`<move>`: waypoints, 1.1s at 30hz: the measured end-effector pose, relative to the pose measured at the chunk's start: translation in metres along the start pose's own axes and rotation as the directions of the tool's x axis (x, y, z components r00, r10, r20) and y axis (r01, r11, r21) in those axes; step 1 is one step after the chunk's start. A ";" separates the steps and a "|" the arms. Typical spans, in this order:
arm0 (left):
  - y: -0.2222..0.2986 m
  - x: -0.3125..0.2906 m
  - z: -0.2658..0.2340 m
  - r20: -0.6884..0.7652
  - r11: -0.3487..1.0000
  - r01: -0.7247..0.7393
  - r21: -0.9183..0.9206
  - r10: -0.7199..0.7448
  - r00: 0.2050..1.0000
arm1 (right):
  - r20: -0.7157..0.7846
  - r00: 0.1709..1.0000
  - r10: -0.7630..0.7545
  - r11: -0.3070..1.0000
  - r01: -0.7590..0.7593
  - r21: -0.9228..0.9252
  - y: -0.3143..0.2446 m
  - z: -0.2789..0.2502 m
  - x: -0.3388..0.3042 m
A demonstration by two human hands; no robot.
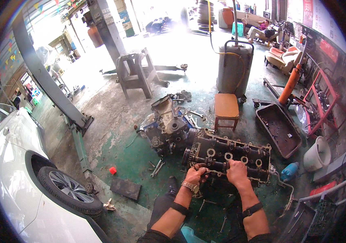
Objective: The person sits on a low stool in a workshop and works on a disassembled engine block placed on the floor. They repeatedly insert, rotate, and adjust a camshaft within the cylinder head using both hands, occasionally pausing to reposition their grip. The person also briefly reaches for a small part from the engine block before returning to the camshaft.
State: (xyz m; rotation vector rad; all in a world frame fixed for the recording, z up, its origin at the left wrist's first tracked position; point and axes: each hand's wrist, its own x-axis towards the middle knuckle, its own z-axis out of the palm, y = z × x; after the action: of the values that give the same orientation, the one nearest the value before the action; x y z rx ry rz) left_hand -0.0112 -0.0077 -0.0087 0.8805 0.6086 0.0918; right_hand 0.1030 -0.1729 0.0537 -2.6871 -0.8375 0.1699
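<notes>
In front of me lies an engine cylinder head point(255, 153), dark and oily, with a row of round pale rings along its top and a toothed timing wheel at its left end. My left hand point(196, 174), with a watch at the wrist, is closed at the near left edge of the head. My right hand point(237, 171) is a fist over the near middle of the same edge. What the fingers of either hand hold is hidden. Beyond the left end, a partly stripped engine block point(165, 129) sits on the floor. Two wrenches point(157, 167) lie nearer me.
An orange-topped stool point(226, 106) stands behind the cylinder head, with a grey tank point(235, 69) beyond. At right are an oil-stained tray point(279, 131), a white bucket point(317, 154) and a blue bottle point(289, 171). A white car point(15, 162) fills the left side.
</notes>
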 end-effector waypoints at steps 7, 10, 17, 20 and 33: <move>0.000 -0.001 0.001 -0.019 1.000 0.010 0.001 -0.010 1.000 | 0.071 0.995 0.074 0.996 -0.070 -0.060 -0.006 -0.010 -0.003; 0.000 -0.001 0.001 -0.015 1.000 0.006 0.009 -0.006 1.000 | 0.110 0.990 0.091 0.990 -0.077 -0.119 -0.008 -0.014 -0.002; 0.001 -0.002 0.001 -0.009 1.000 0.006 0.010 -0.006 1.000 | 0.067 0.989 0.128 0.988 -0.122 -0.094 -0.009 -0.007 -0.002; 0.001 -0.001 0.000 -0.006 1.000 0.002 -0.003 -0.002 1.000 | 0.068 0.991 0.119 0.989 -0.112 -0.095 -0.008 -0.006 -0.002; 0.001 -0.001 0.002 -0.017 0.999 0.018 0.039 -0.017 1.000 | 0.118 0.992 0.042 0.996 -0.033 -0.084 -0.006 -0.015 -0.004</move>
State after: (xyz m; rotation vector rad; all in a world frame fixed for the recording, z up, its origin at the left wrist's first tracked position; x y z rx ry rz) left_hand -0.0110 -0.0087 -0.0062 0.9130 0.6355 0.0720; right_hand 0.0997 -0.1741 0.0695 -2.7935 -0.8461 0.3149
